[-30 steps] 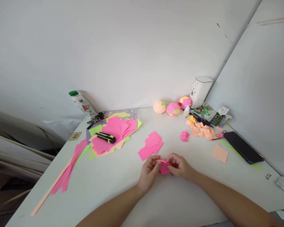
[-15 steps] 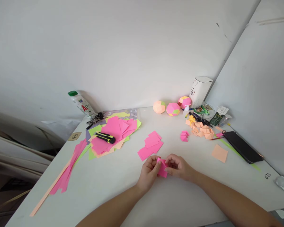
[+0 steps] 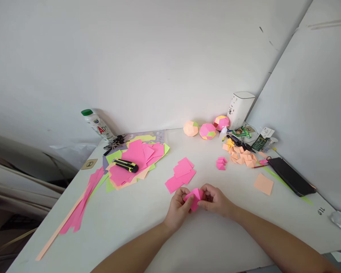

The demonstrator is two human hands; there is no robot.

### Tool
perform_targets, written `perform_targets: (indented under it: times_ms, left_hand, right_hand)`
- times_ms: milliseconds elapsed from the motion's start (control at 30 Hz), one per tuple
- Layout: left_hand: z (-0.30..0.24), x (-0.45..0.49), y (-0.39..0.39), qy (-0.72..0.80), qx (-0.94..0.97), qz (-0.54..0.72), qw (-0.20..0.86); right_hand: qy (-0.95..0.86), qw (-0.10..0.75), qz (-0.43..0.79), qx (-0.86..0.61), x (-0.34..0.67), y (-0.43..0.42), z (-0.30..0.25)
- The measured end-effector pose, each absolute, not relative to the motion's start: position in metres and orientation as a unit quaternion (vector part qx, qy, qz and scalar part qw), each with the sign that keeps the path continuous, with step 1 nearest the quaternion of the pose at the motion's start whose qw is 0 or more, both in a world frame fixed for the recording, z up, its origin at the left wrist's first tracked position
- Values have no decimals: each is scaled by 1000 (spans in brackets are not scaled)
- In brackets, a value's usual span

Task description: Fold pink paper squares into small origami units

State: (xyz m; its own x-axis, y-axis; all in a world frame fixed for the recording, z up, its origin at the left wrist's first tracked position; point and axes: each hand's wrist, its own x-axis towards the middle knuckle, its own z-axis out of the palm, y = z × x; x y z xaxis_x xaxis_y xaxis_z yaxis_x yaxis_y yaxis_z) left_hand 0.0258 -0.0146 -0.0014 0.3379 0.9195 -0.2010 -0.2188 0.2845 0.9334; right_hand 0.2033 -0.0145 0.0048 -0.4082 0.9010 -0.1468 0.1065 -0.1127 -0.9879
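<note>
A bright pink piece of paper (image 3: 196, 198), partly folded, is held between my two hands above the front middle of the table. My left hand (image 3: 179, 206) pinches its left side, thumb on top. On its right edge my right hand (image 3: 214, 199) is closed, thumb and fingertips gripping the paper. Just beyond my left hand lie several flat pink paper squares (image 3: 183, 172). A small group of folded pink paper pieces (image 3: 221, 163) rests farther back to the right, near many folded peach pieces (image 3: 243, 156).
A heap of coloured paper (image 3: 136, 161) with a utility knife (image 3: 125, 165) on it lies left, beside paper strips (image 3: 79, 208). Behind stand a bottle (image 3: 98, 125) and paper balls (image 3: 207, 131). At right are a peach square (image 3: 263, 184), a black case (image 3: 291, 176) and a white container (image 3: 241, 110).
The pink paper has turned and bent between my fingers, from a fairly flat rectangle to a pointed, folded shape. Both hands stay in nearly the same place.
</note>
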Motion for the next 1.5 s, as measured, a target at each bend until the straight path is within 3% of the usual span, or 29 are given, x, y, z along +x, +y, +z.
perform_targets:
  times_ms: [333,567,667,967,1500]
  left_hand:
    - [0,25,-19,371,447,437,687]
    - [-5,23,-19,300,673,466,489]
    - [-12,22,-16,314,691,458,463]
    - [-16,20,-16,342,648,449,511]
    - [-9,22,-15,371,588,415,587]
  right_hand:
    - [-561,323,612,-454,203,-13,12]
    - [-575,294,613,-455,208,-11,5]
    - [-580,306,608,-449,208,-11,3]
    - [-564,365,604,-428,205,-12,3]
    - [-560,384,610,-409,206,-11,5]
